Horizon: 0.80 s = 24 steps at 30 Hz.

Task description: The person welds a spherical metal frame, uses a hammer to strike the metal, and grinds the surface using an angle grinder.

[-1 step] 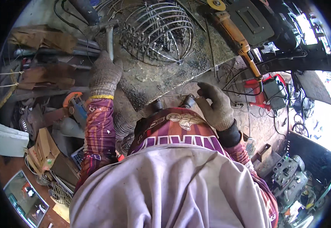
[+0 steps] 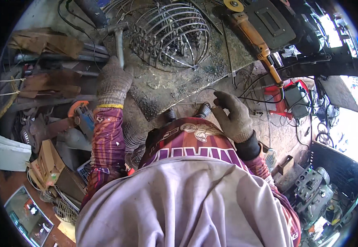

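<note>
Through the head camera I'm seeing the grey-knit-gloved left hand (image 2: 114, 82) gripping a T-shaped grey metal hammer (image 2: 119, 45) over the grit-strewn dark table (image 2: 158, 84), just left of a rounded steel-wire cage (image 2: 194, 66). The grey-knit-gloved right hand (image 2: 235, 118) is hovering half-open, fingers loosely curled, near the table's front edge.

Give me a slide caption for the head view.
Gloved left hand gripping a hammer beside a rounded wire frame on a dirty worktable, gloved right hand open.
</note>
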Tool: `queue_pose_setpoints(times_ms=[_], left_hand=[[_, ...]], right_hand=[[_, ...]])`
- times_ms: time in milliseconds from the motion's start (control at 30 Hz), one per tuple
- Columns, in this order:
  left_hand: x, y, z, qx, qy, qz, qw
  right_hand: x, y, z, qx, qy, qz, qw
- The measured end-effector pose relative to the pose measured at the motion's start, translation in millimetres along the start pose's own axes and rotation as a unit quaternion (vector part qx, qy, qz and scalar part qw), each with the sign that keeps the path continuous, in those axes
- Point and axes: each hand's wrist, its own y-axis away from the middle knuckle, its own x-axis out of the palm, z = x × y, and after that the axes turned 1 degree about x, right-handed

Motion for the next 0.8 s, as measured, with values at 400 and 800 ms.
queue_pose_setpoints(times_ms=[400, 800], left_hand=[[-12.8, 31.0, -2.0, 0.085, 0.012, -0.088, 0.992], [-3.2, -33.6, -46.6, 0.356, 0.060, -0.258, 0.896]], right_hand=[[1.2, 27.9, -34.7, 0.092, 0.047, 0.063, 0.993], [24.7, 84.4, -223.2, 0.247, 0.058, 0.133, 0.958]])
